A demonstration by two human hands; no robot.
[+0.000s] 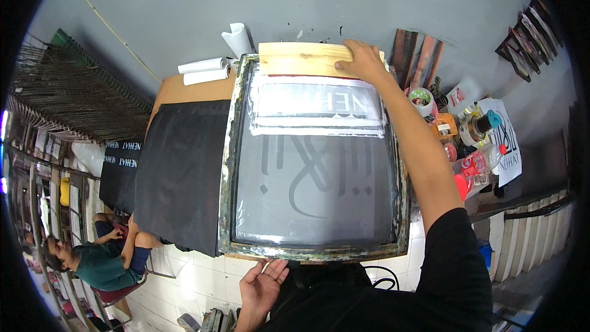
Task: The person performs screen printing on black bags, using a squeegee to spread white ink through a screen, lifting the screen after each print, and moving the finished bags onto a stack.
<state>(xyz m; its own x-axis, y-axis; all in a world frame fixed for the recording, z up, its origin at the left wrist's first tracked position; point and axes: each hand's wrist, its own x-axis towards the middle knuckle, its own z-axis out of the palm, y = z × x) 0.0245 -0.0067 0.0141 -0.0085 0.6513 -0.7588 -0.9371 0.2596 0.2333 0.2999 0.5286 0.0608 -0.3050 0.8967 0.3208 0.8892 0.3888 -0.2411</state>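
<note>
A screen printing frame with a paint-stained rim lies before me. Its grey mesh carries a large curved dark design, and white ink is smeared over a band of lettering at the far end. Across that far end stands a wide wooden squeegee. My right hand grips the squeegee near its right end, thumb on the near face and fingers over the top. Just below the frame's near edge is my left hand, palm up with loosely bent fingers. Nothing shows in it; whether its fingertips touch the frame is unclear.
Black fabric lies left of the frame, near white paper rolls. At right are a tape roll, a plastic bottle and tins. Two more squeegees lean on the wall. A person sits at lower left.
</note>
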